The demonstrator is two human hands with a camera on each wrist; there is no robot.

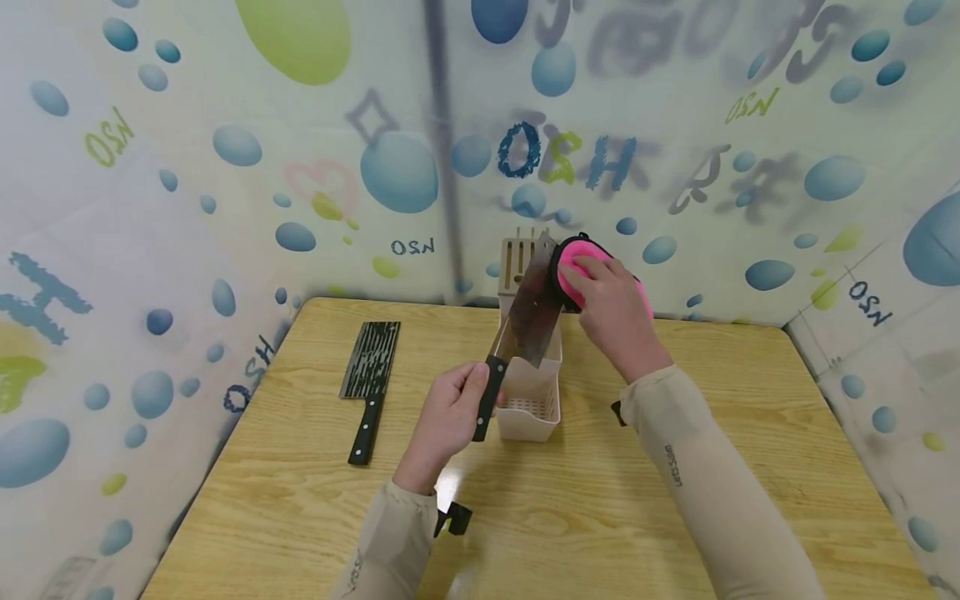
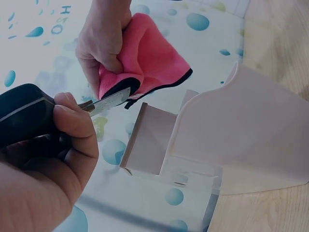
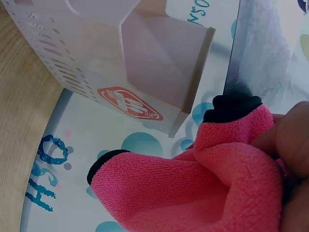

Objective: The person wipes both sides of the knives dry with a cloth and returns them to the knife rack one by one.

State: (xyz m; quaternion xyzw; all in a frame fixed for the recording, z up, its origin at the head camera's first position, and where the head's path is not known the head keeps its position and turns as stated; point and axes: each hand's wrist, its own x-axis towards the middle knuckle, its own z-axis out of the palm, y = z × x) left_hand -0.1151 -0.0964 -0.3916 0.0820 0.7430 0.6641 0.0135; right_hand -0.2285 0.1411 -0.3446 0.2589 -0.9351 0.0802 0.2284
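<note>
My left hand [image 1: 452, 410] grips the black handle of a cleaver [image 1: 534, 312], its broad steel blade raised and tilted up to the right. In my right hand [image 1: 611, 312] is a bunched pink cloth [image 1: 576, 265] with black edging, pressed against the blade's upper right edge. The right wrist view shows the cloth [image 3: 231, 164] folded around the fingers, its black trim at the blade [image 3: 260, 53]. From the left wrist, the blade [image 2: 112, 100] appears nearly edge-on, with the cloth [image 2: 149, 53] hanging beyond it.
Behind the cleaver stands a pale knife holder [image 1: 528, 417] with a slotted top and perforated basket. A second cleaver [image 1: 371, 375], with a black-patterned blade, lies on the wooden table [image 1: 285, 500] at the left. A printed curtain [image 1: 397, 250] hangs along the table's back edge.
</note>
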